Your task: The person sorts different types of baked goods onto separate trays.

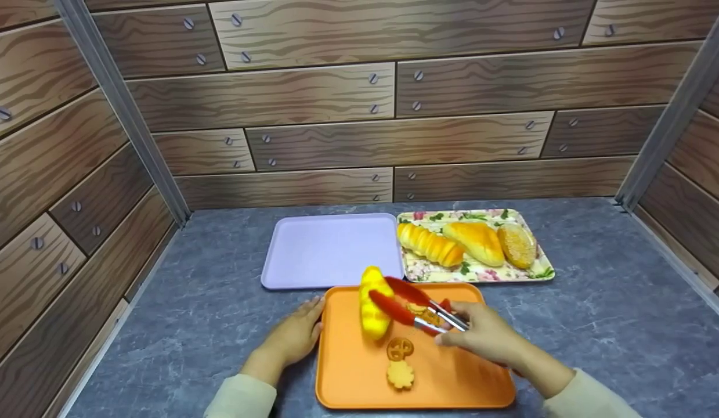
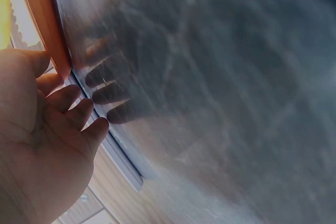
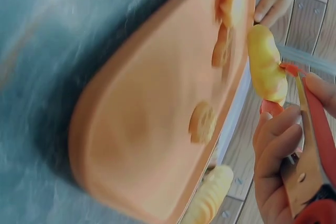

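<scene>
My right hand (image 1: 487,331) grips a pair of red-tipped metal tongs (image 1: 420,307). Between the tong tips is a bright yellow bread roll (image 1: 373,303), held above the left part of the orange tray (image 1: 458,377); the right wrist view also shows the roll (image 3: 265,64) off the tray. On that tray lie a small pretzel (image 1: 400,349), a flower-shaped biscuit (image 1: 400,375) and, partly hidden behind the tongs, a brown biscuit (image 1: 432,317). My left hand (image 1: 295,334) rests against the tray's left edge, its fingers (image 2: 65,98) loosely extended.
Behind the orange tray stands a bare purple tray (image 1: 333,249). To its right, a floral tray (image 1: 420,273) carries a ridged roll (image 1: 432,245), a golden triangular bread (image 1: 476,242) and a sugar-topped bread (image 1: 517,246). Wood-patterned walls (image 1: 324,145) enclose the grey table (image 1: 208,325).
</scene>
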